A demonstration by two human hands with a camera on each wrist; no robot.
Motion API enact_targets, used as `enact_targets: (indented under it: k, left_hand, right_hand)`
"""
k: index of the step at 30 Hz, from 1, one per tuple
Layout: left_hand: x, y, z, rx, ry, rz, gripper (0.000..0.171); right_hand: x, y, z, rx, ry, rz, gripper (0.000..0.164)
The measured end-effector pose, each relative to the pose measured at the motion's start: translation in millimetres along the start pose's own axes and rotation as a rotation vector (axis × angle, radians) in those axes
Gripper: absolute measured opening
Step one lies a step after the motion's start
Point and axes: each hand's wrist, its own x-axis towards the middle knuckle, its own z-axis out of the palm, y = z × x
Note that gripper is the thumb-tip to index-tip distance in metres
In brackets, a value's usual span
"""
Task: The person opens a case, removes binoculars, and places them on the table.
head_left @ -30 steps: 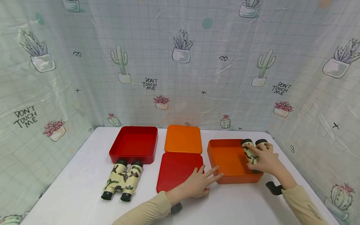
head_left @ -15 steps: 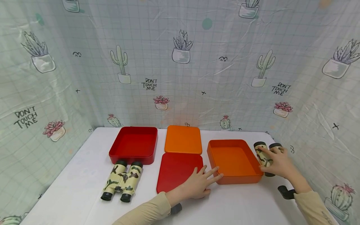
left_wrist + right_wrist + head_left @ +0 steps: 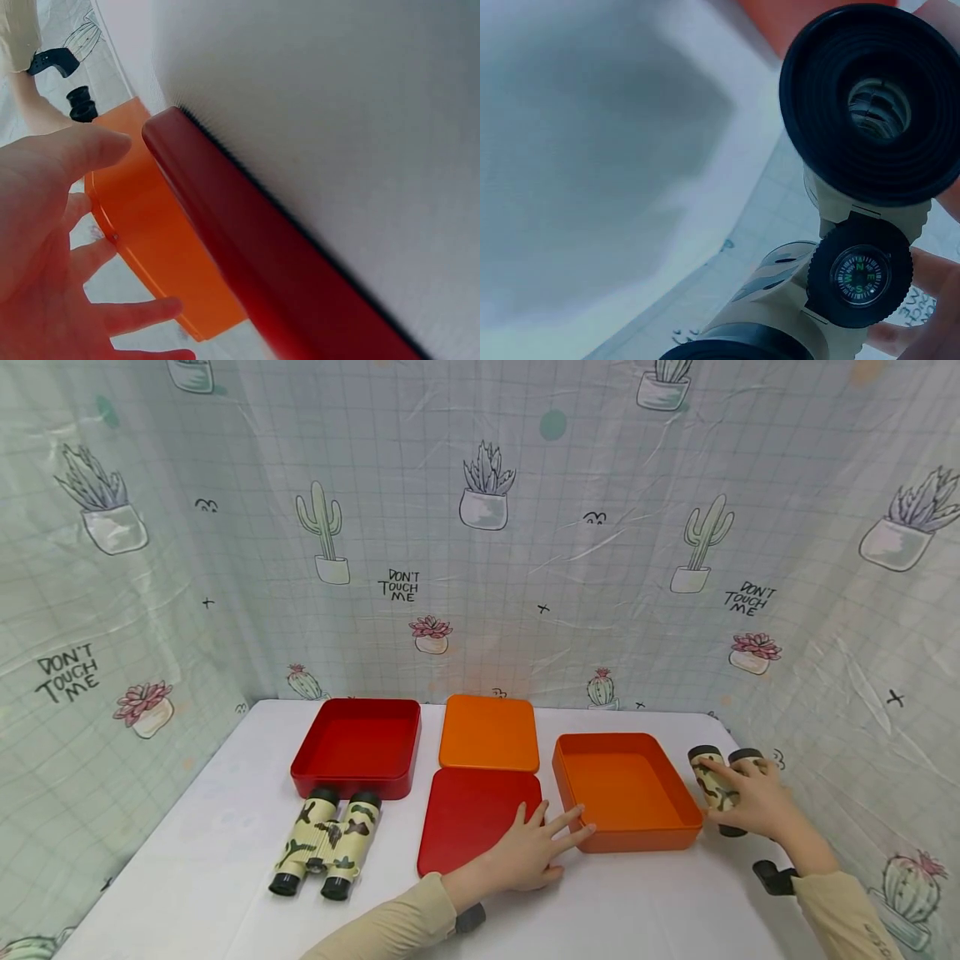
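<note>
My right hand [image 3: 761, 806] grips camouflage binoculars [image 3: 711, 781] just right of the open orange box [image 3: 637, 841]. In the right wrist view, one dark eyepiece [image 3: 870, 105] is large and a small compass [image 3: 859, 276] shows on the hinge; the thumb side is mostly out of frame. My left hand [image 3: 521, 857] lies over the corner of a flat red lid [image 3: 472, 818] with fingers spread, fingertips at the left wall of the orange box. From the left wrist view, straight fingers [image 3: 142, 315] overlap that box's orange side, beside the red lid's edge [image 3: 247, 247].
Second camouflage binoculars [image 3: 322, 843] lie at the left, in front of a red box [image 3: 352, 787]. Behind the red lid is an orange lid [image 3: 489, 732]. Patterned curtains [image 3: 540, 568] enclose the white table [image 3: 187, 868] at the back and sides.
My right hand has carried the binoculars out of the orange box to the right, beyond its right wall. The left hand has stayed where it was.
</note>
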Motion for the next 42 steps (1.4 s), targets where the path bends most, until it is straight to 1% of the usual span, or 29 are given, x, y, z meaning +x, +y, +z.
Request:
enact_targets:
  k: [5, 9, 19, 25, 34, 42]
  left_hand:
    - [0.5, 0.7, 0.3, 0.002, -0.002, -0.002, 0.071]
    - [1.2, 1.3, 0.3, 0.003, -0.003, -0.002, 0.073]
    - [-0.2, 2.4, -2.3, -0.002, 0.000, -0.006, 0.073]
    - [-0.1, 2.6, -2.6, -0.018, -0.006, -0.007, 0.073]
    - [-0.7, 3.6, -2.7, -0.019, -0.020, -0.016, 0.074]
    - [-0.6, 2.7, -1.8, -0.031, -0.023, -0.010, 0.075]
  right_hand:
    - [1.2, 5.6, 7.0, -0.030, -0.037, 0.019, 0.076]
    - [2.4, 10.7, 14.9, -0.046, -0.036, 0.009, 0.076]
    - [5.4, 16.8, 31.8, -0.029, -0.031, -0.012, 0.078]
    - [7.2, 18.7, 41.1, -0.019, -0.058, -0.012, 0.081]
    - [7.6, 17.8, 42.7, -0.012, -0.061, -0.022, 0.083]
    - [7.6, 20.5, 43.5, -0.001, -0.065, -0.020, 0.083]
